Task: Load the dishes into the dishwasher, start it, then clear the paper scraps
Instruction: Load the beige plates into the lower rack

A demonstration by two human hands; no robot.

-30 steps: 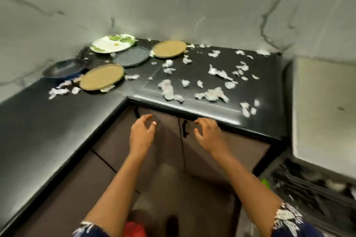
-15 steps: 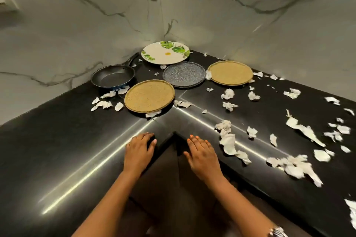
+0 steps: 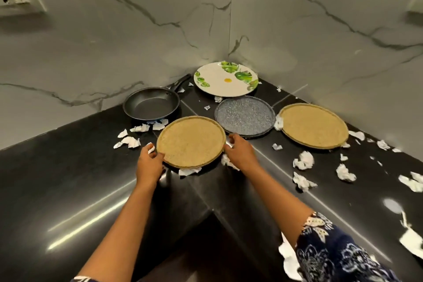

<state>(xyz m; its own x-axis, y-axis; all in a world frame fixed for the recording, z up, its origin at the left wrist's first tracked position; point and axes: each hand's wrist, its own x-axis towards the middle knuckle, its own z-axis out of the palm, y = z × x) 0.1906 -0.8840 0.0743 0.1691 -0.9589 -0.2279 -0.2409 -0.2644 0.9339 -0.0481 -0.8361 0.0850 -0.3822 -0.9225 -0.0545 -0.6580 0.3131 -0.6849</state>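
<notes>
Fingers of the left hand [image 3: 148, 165] and the right hand [image 3: 240, 153] curl round both sides of the round tan speckled plate [image 3: 191, 142], which lies on the shiny black stone counter [image 3: 68, 190] near a black metal pan [image 3: 151, 104], with torn white paper scraps [image 3: 303, 160] around it.

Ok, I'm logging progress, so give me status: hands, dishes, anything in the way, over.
Left hand, right hand grip near tan plate at opposite edges. Pan behind it, untouched. Paper scraps hug the plate's rim.
</notes>
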